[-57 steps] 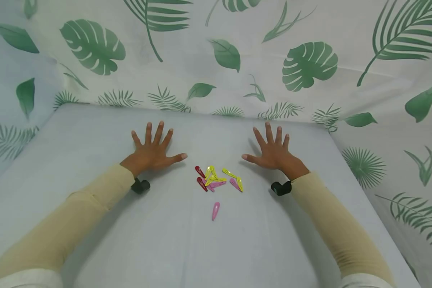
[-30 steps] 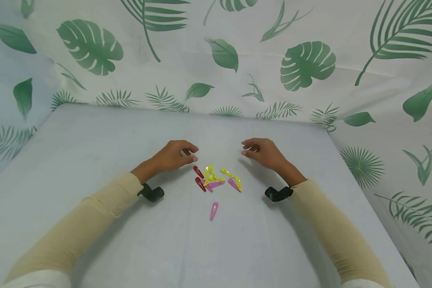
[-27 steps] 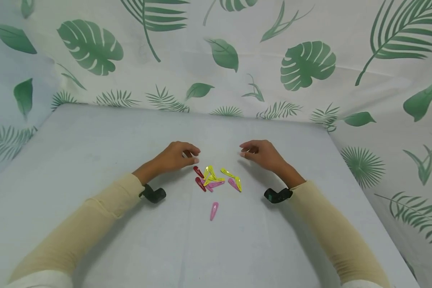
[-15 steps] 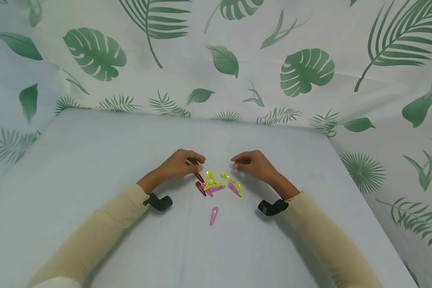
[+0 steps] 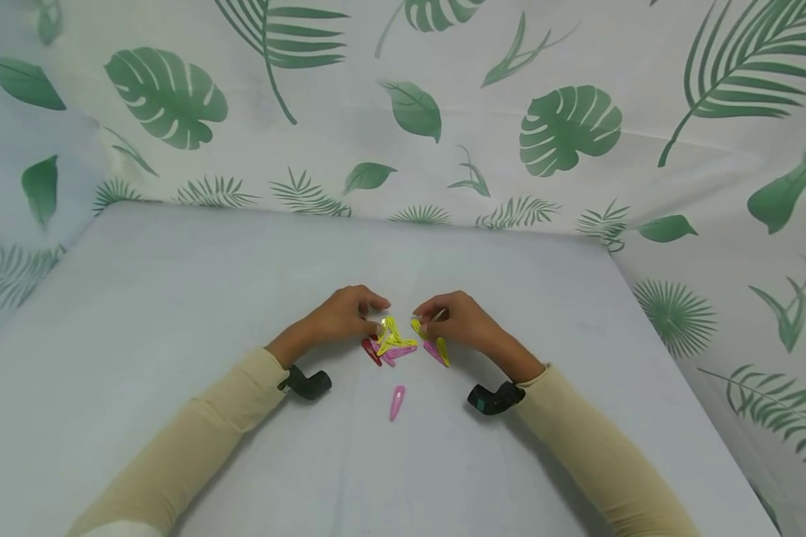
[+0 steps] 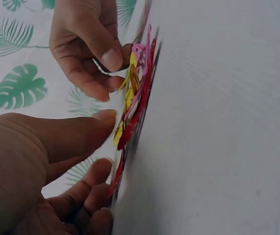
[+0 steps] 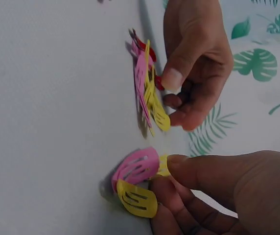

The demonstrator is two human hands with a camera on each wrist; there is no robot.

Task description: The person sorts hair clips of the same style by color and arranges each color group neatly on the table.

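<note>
Snap hair clips in yellow, pink and red lie in a small heap mid-table in the head view. My right hand (image 5: 463, 321) pinches the end of a yellow hair clip (image 7: 163, 166) between thumb and forefinger. Beside that clip are a pink clip (image 7: 137, 166) and another yellow clip (image 7: 137, 199). At the heap's left side is my left hand (image 5: 342, 315), its thumb and fingers apart, loosely curved, with nothing gripped. Its thumb is close by the heaped yellow clips (image 5: 389, 328); a red clip (image 6: 116, 176) is near its fingers, and a second red clip (image 5: 371, 352) lies just below.
A single pink clip (image 5: 397, 403) lies apart, nearer the front. The table (image 5: 255, 477) has a pale cover, with a leaf-print cloth (image 5: 470, 134) behind and at the sides. Black wrist cameras (image 5: 312, 385) sit under both wrists.
Both hands were spread flat, palms down, on either side. They have lifted, curved their fingers and moved inward to the heap, and the right has taken hold of a yellow hair clip.
</note>
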